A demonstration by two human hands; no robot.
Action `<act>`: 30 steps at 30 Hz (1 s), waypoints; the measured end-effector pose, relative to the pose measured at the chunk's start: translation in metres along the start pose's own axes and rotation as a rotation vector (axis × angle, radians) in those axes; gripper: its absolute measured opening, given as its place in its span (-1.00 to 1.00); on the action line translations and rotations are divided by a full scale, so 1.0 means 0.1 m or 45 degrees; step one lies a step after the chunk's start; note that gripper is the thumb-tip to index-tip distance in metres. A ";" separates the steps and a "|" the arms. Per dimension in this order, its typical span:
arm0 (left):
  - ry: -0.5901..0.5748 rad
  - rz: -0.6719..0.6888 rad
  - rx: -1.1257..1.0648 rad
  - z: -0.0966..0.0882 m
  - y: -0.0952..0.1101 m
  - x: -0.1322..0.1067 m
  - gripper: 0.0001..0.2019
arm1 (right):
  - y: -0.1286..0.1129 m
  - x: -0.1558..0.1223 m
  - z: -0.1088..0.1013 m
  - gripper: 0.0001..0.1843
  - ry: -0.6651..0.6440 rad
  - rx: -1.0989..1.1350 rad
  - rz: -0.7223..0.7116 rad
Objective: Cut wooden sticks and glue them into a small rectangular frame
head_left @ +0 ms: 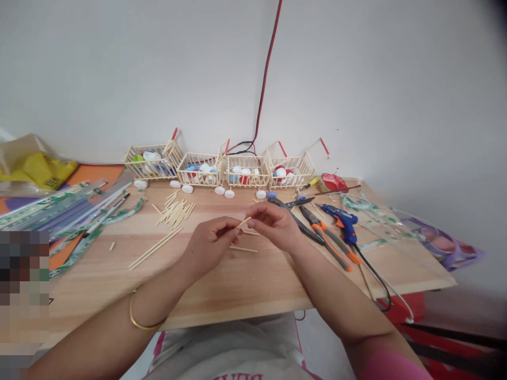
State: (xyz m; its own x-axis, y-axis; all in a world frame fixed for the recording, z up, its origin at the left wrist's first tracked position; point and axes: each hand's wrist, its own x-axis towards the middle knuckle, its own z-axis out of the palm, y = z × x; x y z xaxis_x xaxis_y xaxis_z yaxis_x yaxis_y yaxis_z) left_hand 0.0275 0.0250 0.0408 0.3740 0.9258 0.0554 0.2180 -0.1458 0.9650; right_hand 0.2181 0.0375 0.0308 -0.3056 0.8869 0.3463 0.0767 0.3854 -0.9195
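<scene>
At the upper left of the frame, a yellow bag lies on the table, with clear plastic packaging spread below it. Next, two long sticks lie side by side left of centre, below a loose pile of short sticks. Behind these, a row of small stick carts runs across the upper middle, holding white, blue and red pieces. Near the centre, the left hand pinches one end of a thin wooden stick between thumb and fingers; the right hand grasps its other end, also in a fingertip pinch. The held stick is above the tabletop, with another stick lying just below. Right of centre come a black tool, orange-handled pliers and a blue glue gun; a purple item sits at the far right.
</scene>
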 end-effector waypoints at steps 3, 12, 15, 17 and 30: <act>-0.076 -0.107 -0.230 0.00 0.00 0.02 -0.85 | 0.01 0.00 0.00 -0.77 0.023 0.013 0.004; -0.175 -0.320 -0.672 0.04 -0.06 0.01 -0.78 | 0.02 -0.01 0.02 -0.85 0.176 -0.099 -0.019; -0.183 -0.406 -0.742 0.05 -0.05 0.01 -0.76 | 0.02 -0.01 0.01 -0.87 0.192 -0.181 -0.063; -0.192 -0.455 -0.779 0.04 -0.02 0.01 -0.75 | 0.02 -0.01 0.01 -0.87 0.200 -0.244 -0.093; -0.271 -0.606 -0.929 0.04 -0.01 0.01 -0.73 | 0.03 0.00 0.02 -0.95 0.181 -0.371 -0.236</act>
State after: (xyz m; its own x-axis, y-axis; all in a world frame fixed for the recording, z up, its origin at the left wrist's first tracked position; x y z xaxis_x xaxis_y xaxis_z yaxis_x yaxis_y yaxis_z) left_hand 0.0309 0.0247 0.0395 0.5654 0.7369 -0.3706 -0.2076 0.5620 0.8007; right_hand 0.2168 0.0383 0.0275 -0.2067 0.8138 0.5432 0.3054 0.5811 -0.7544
